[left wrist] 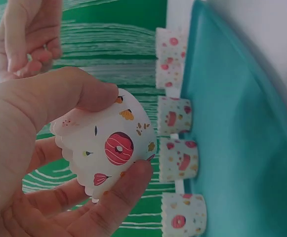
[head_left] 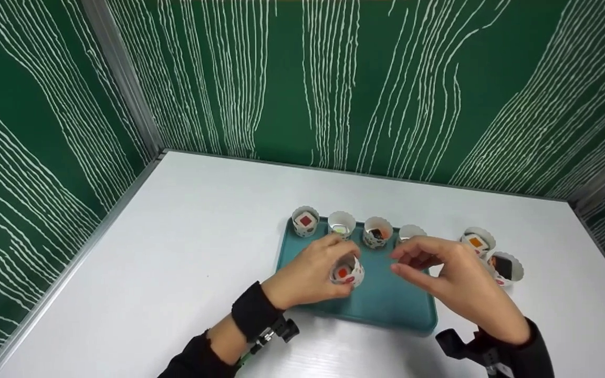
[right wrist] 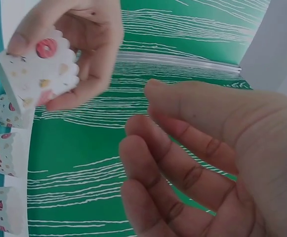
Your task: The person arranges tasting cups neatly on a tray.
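My left hand (head_left: 305,275) holds a paper baking cup (left wrist: 101,131) over the tray, thumb on one side and fingers on the other. The cup is white with a scalloped rim and printed pink donuts. A small white piece with a red-orange square (head_left: 342,272) shows inside it in the head view. To the right, my right hand (head_left: 462,275) hovers above the tray's right side with loosely bent fingers and nothing between them. Beneath both hands lies a teal tray (head_left: 386,304). Part of the rightmost cup (head_left: 411,231) on its far edge is hidden behind my right hand.
Several matching cups line the tray's far edge, including one with a red square (head_left: 305,220) and one with a dark piece (head_left: 377,232). Right of the tray, two more cups stand on the white table (head_left: 176,252), holding an orange-marked piece (head_left: 476,242) and a black piece (head_left: 501,266).
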`<control>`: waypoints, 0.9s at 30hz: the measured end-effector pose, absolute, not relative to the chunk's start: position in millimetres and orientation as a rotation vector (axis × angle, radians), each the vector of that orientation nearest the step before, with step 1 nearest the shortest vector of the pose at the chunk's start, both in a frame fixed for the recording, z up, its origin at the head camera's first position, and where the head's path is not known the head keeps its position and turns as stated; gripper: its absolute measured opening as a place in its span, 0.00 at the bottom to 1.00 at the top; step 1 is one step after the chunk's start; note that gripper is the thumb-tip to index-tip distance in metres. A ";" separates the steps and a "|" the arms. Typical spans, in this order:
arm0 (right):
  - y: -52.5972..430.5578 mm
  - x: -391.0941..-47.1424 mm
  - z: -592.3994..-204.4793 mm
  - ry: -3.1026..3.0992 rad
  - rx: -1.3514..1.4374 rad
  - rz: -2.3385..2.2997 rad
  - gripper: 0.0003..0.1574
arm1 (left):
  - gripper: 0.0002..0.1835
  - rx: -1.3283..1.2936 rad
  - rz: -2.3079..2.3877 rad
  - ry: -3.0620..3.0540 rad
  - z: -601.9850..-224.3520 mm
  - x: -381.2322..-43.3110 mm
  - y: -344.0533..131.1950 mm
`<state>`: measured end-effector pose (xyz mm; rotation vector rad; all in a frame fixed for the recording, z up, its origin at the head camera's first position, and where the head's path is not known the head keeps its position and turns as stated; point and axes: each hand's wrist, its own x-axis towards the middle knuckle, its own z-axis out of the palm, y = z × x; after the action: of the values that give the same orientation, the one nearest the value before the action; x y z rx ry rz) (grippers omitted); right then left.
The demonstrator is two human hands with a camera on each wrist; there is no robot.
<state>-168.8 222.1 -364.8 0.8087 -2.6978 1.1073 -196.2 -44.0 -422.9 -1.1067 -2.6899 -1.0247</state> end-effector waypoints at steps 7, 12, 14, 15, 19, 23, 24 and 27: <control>226.0 -167.5 -362.6 -2.705 0.788 1.076 0.08 | 0.24 -1.061 -0.963 -2.778 -423.8 -199.1 -59.0; 227.8 -167.9 -361.9 -2.681 0.815 1.090 0.07 | 0.25 -1.035 -0.908 -2.815 -421.3 -202.6 -68.9; 229.2 -168.0 -361.8 -2.668 0.830 1.095 0.08 | 0.26 -1.024 -0.885 -2.826 -420.7 -204.6 -71.6; 230.0 -167.9 -361.7 -2.661 0.838 1.096 0.08 | 0.26 -1.016 -0.874 -2.836 -420.3 -205.5 -73.0; 233.1 -167.4 -360.7 -2.646 0.848 1.101 0.10 | 0.27 -0.979 -0.832 -2.886 -421.2 -208.9 -77.6; 236.2 -166.7 -359.4 -2.629 0.846 1.104 0.10 | 0.27 -0.959 -0.777 -2.919 -425.1 -211.7 -81.6; 237.0 -166.6 -359.1 -2.624 0.847 1.107 0.10 | 0.28 -0.960 -0.765 -2.922 -426.2 -212.3 -82.4; 239.4 -166.7 -358.8 -2.611 0.852 1.106 0.11 | 0.27 -0.967 -0.711 -2.923 -429.8 -214.5 -83.7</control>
<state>-166.7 239.4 -358.8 0.8521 -2.6108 1.1063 -214.5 -83.7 -429.8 -0.9671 -2.9235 -0.7108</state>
